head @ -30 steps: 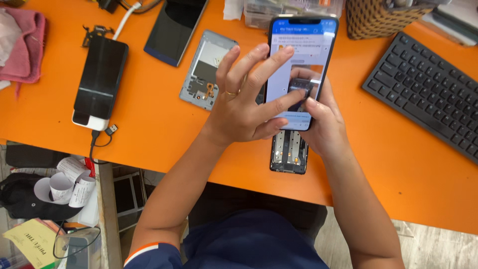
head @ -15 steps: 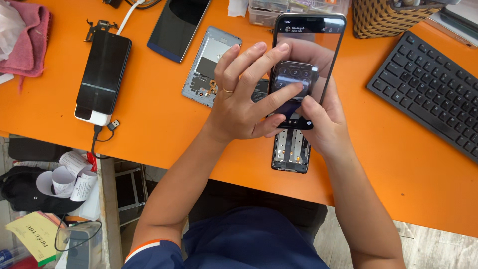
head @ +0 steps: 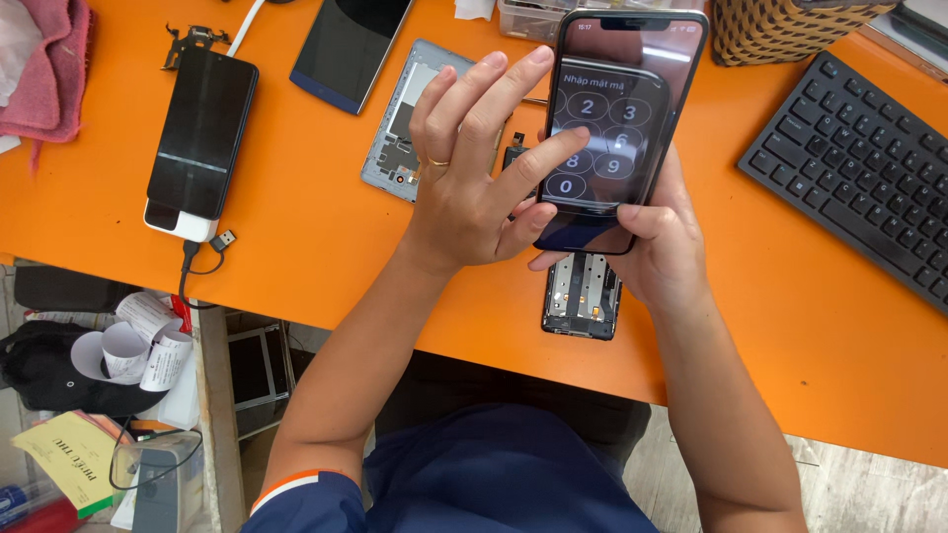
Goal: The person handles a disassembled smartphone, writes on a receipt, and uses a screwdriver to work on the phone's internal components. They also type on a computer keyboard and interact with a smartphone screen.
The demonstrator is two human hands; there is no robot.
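Over orange desk [head: 316, 257]: right hand [head: 662, 247] clamped round phone [head: 617, 118], left hand [head: 474, 188] open, forefinger tapping keypad. Likely risk: slips onto opened phone body [head: 581, 296] beneath.

The right hand [head: 664, 247] holds a black smartphone [head: 617, 118] upright above the orange table [head: 316, 247], and its screen shows a number keypad. The left hand [head: 469, 188] touches the screen with the index finger. Under the phone an opened phone frame [head: 581, 296] lies on the table, and a black keyboard [head: 854, 173] lies to the right.
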